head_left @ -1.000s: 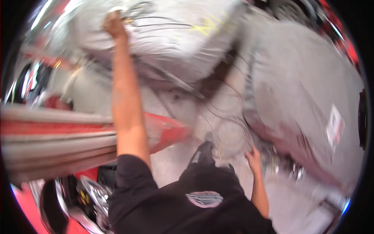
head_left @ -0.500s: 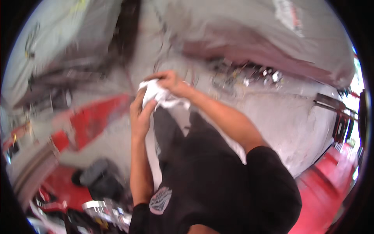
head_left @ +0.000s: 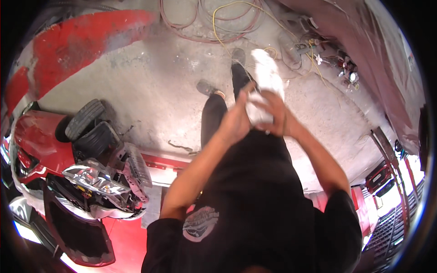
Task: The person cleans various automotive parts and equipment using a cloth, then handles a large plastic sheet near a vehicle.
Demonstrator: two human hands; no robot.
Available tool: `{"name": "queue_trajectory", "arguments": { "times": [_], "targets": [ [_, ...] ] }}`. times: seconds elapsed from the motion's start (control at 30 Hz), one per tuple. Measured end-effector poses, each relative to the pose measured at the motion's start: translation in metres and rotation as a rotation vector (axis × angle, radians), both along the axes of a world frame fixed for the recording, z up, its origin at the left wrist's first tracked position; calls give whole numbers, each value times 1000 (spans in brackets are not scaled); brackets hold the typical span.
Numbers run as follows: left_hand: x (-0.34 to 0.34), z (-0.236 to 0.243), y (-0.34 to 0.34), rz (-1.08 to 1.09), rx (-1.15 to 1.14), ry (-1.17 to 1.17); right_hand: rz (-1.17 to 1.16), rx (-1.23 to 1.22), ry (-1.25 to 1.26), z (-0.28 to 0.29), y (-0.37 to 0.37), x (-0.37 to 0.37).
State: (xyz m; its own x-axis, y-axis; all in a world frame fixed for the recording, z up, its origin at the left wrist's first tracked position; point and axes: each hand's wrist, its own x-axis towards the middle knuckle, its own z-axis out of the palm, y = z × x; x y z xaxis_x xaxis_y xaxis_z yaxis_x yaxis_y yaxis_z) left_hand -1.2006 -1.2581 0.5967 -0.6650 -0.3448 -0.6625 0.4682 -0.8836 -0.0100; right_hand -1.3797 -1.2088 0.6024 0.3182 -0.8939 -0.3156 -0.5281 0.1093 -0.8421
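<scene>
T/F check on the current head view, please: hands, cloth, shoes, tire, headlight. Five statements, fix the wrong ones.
1. The left hand and right hand are both at the white cloth. True.
2. The cloth lies flat on the floor, apart from both hands. False: it is up at the hands, between them and beyond.
3. The tire is to the person's left. True.
4. The headlight is to the right of the hands. False: it is to their left, below the tire in the picture.
5. Both shoes are in view. True.
</scene>
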Motion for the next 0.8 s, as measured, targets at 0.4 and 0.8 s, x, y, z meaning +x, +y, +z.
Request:
{"name": "queue_trajectory", "arguments": {
  "times": [0.4,0.8],
  "targets": [
    [256,-200,252,-1169,-483,-1254,311,339,133,-306,164,102],
    [268,-228,305,-991,-305,-1261,198,486,383,-386,217,117]
  ]
}}
